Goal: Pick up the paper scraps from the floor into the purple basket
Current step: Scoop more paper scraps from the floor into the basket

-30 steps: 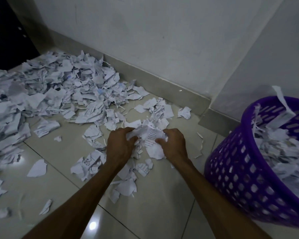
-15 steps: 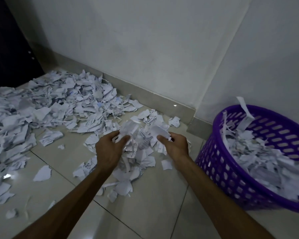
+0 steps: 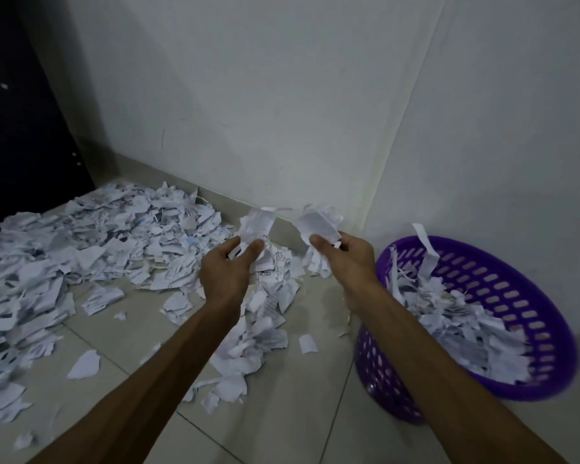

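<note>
Left hand [image 3: 226, 274] and right hand [image 3: 345, 259] each gripping paper scraps [image 3: 317, 226], arms outstretched, raised higher than before, left of purple basket [image 3: 529, 286]

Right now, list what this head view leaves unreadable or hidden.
- Purple basket: its near right rim is motion-blurred; its depth under the scraps inside is hidden.
- Writing on the scraps held by the left hand and right hand: too small to read.
- Paper pile: cut off by the left edge.
- Floor beneath both forearms: covered.
</note>
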